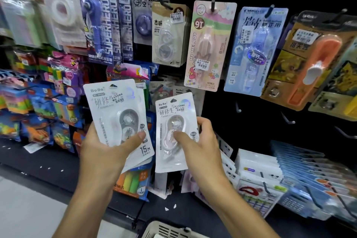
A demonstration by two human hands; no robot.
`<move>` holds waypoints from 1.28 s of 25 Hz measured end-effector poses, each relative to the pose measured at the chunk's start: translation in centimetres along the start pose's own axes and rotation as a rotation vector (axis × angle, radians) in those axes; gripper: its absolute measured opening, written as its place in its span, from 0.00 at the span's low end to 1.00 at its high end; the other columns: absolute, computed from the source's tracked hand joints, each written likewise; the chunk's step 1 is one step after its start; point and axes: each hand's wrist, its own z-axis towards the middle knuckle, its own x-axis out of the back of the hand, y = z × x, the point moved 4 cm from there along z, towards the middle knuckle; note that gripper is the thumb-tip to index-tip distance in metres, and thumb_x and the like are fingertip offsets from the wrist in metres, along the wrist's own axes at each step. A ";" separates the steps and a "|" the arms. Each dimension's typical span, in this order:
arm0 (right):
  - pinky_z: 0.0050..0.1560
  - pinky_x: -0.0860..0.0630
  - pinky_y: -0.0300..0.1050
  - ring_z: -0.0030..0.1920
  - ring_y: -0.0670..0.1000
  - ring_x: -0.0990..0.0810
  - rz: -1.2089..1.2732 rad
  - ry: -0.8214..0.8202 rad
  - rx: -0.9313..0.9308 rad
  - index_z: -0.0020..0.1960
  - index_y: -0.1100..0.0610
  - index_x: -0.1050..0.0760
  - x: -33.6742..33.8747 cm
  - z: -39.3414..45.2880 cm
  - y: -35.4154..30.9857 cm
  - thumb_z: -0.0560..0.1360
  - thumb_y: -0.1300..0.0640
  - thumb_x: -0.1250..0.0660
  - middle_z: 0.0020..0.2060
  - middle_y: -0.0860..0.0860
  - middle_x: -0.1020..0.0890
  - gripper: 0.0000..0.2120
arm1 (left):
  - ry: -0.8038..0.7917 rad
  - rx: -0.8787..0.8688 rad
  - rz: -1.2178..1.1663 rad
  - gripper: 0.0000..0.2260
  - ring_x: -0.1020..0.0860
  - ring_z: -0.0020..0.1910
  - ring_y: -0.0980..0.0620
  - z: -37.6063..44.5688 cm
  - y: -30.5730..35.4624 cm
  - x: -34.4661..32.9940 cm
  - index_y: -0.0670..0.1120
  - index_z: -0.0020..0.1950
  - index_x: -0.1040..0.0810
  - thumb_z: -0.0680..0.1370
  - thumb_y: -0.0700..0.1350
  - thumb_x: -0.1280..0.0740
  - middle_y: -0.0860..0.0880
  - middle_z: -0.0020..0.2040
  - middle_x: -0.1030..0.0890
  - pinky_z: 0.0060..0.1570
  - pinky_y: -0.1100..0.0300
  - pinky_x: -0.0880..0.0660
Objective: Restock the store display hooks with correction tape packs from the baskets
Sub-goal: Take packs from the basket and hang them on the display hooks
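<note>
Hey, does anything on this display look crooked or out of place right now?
Yes. The orange pack at the far right hangs tilted, and several hooks beside it are bare. The packs in the left hand and right hand look undamaged.

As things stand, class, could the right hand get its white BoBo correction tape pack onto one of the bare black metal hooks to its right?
Probably yes. The right hand grips one white BoBo pack, and the bare black hook juts out nearby with nothing hanging on it or between them.
</note>
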 end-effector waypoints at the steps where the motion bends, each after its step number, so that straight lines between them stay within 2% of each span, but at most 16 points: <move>1: 0.52 0.19 0.54 0.46 0.39 0.17 0.054 0.006 -0.002 0.56 0.37 0.29 0.0 -0.2 0.2 0.71 0.46 0.30 0.47 0.30 0.19 0.16 | 0.002 -0.006 -0.006 0.22 0.15 0.40 0.64 0.1 0.1 0.1 0.56 0.54 0.20 0.66 0.39 0.18 0.64 0.44 0.14 0.29 0.71 0.23; 4: 0.54 0.19 0.52 0.49 0.39 0.17 0.123 0.076 -0.006 0.59 0.40 0.29 0.2 0.0 0.7 0.74 0.50 0.28 0.48 0.34 0.17 0.17 | -0.018 -0.011 -0.025 0.21 0.15 0.40 0.63 0.5 0.4 0.0 0.56 0.52 0.20 0.66 0.38 0.19 0.63 0.43 0.13 0.29 0.70 0.22; 7: 0.51 0.20 0.46 0.49 0.40 0.18 0.078 0.137 -0.004 0.61 0.41 0.30 0.4 1.2 1.0 0.75 0.49 0.28 0.49 0.37 0.18 0.17 | -0.044 -0.024 0.000 0.22 0.14 0.42 0.62 0.7 0.0 -0.3 0.57 0.54 0.19 0.67 0.39 0.18 0.62 0.46 0.13 0.31 0.68 0.21; 9: 0.47 0.22 0.46 0.49 0.44 0.18 0.004 0.152 -0.071 0.63 0.43 0.33 0.4 2.8 1.5 0.76 0.48 0.29 0.52 0.40 0.19 0.19 | -0.051 -0.031 0.030 0.23 0.14 0.44 0.61 0.6 -0.3 -0.5 0.57 0.55 0.20 0.67 0.39 0.18 0.62 0.48 0.13 0.32 0.67 0.20; 11: 0.43 0.20 0.49 0.47 0.52 0.17 0.002 0.135 -0.231 0.70 0.46 0.38 0.4 4.2 2.4 0.78 0.52 0.30 0.56 0.47 0.21 0.24 | -0.060 -0.021 0.063 0.23 0.15 0.44 0.62 0.4 -0.8 -0.7 0.58 0.54 0.20 0.66 0.40 0.17 0.63 0.47 0.14 0.32 0.68 0.21; 13: 0.52 0.20 0.52 0.53 0.54 0.20 0.030 0.095 -0.337 0.75 0.48 0.42 0.8 4.6 3.6 0.79 0.55 0.31 0.64 0.51 0.25 0.30 | -0.060 -0.002 0.110 0.23 0.15 0.42 0.61 0.3 -1.1 -0.9 0.58 0.53 0.21 0.64 0.41 0.16 0.64 0.45 0.14 0.33 0.66 0.20; 15: 0.62 0.27 0.50 0.61 0.49 0.25 -0.066 0.022 -0.219 0.75 0.45 0.39 0.8 3.8 3.9 0.77 0.46 0.30 0.70 0.46 0.28 0.31 | -0.074 0.020 0.198 0.24 0.14 0.43 0.57 0.5 -1.4 -1.1 0.57 0.53 0.20 0.62 0.44 0.15 0.62 0.45 0.14 0.38 0.57 0.18; 17: 0.68 0.29 0.49 0.68 0.45 0.28 -0.017 -0.118 -0.082 0.72 0.42 0.32 -0.1 2.2 3.4 0.70 0.35 0.29 0.70 0.41 0.28 0.33 | -0.156 0.025 0.256 0.25 0.14 0.45 0.53 0.6 -1.2 -1.8 0.57 0.54 0.19 0.61 0.47 0.14 0.58 0.46 0.13 0.44 0.49 0.16; 18: 0.69 0.29 0.49 0.69 0.45 0.27 0.045 -0.183 -0.059 0.70 0.43 0.28 -0.6 1.8 3.2 0.68 0.34 0.28 0.69 0.42 0.25 0.33 | -0.219 0.018 0.270 0.26 0.13 0.45 0.53 0.4 -1.0 -2.3 0.58 0.54 0.19 0.60 0.48 0.14 0.57 0.46 0.13 0.45 0.47 0.16; 20: 0.61 0.21 0.49 0.61 0.50 0.18 0.180 -0.265 -0.067 0.63 0.50 0.22 -1.1 1.8 2.8 0.71 0.45 0.24 0.60 0.49 0.17 0.23 | -0.317 0.000 0.319 0.29 0.14 0.46 0.54 -0.1 -0.9 -3.4 0.59 0.55 0.19 0.56 0.53 0.15 0.57 0.47 0.13 0.47 0.48 0.16; 22: 0.47 0.17 0.45 0.50 0.54 0.13 0.309 -0.256 -0.134 0.57 0.57 0.21 -1.0 2.0 2.3 0.72 0.56 0.23 0.49 0.53 0.12 0.15 | -0.377 0.041 0.266 0.33 0.13 0.48 0.51 -0.5 -1.1 -4.0 0.57 0.57 0.19 0.55 0.53 0.13 0.55 0.49 0.12 0.48 0.50 0.16; 24: 0.40 0.18 0.42 0.45 0.52 0.12 0.387 -0.199 -0.164 0.55 0.59 0.22 -0.5 2.0 2.1 0.73 0.57 0.24 0.45 0.51 0.12 0.14 | -0.434 0.152 0.099 0.32 0.13 0.50 0.48 -0.5 -1.4 -4.1 0.55 0.58 0.19 0.57 0.50 0.13 0.51 0.51 0.12 0.48 0.51 0.17; 28: 0.43 0.16 0.45 0.45 0.51 0.13 0.414 -0.100 -0.152 0.55 0.57 0.23 0.0 2.1 1.8 0.76 0.54 0.27 0.44 0.51 0.12 0.11 | -0.390 0.272 -0.049 0.22 0.12 0.49 0.46 -0.5 -1.4 -3.3 0.54 0.55 0.16 0.62 0.49 0.20 0.48 0.52 0.12 0.47 0.51 0.19; 30: 0.47 0.16 0.52 0.45 0.53 0.13 0.330 -0.058 -0.155 0.54 0.54 0.22 0.2 2.2 1.8 0.77 0.52 0.28 0.43 0.50 0.12 0.09 | -0.310 0.282 -0.042 0.15 0.12 0.45 0.47 -0.5 -1.5 -2.6 0.52 0.56 0.17 0.70 0.43 0.23 0.48 0.50 0.11 0.39 0.55 0.18; 32: 0.47 0.17 0.56 0.44 0.54 0.13 0.223 -0.039 -0.140 0.52 0.52 0.22 0.2 2.2 1.8 0.77 0.50 0.28 0.42 0.50 0.12 0.08 | -0.198 0.221 0.034 0.12 0.12 0.42 0.50 -0.3 -1.4 -2.0 0.53 0.54 0.18 0.77 0.37 0.27 0.53 0.47 0.11 0.33 0.60 0.19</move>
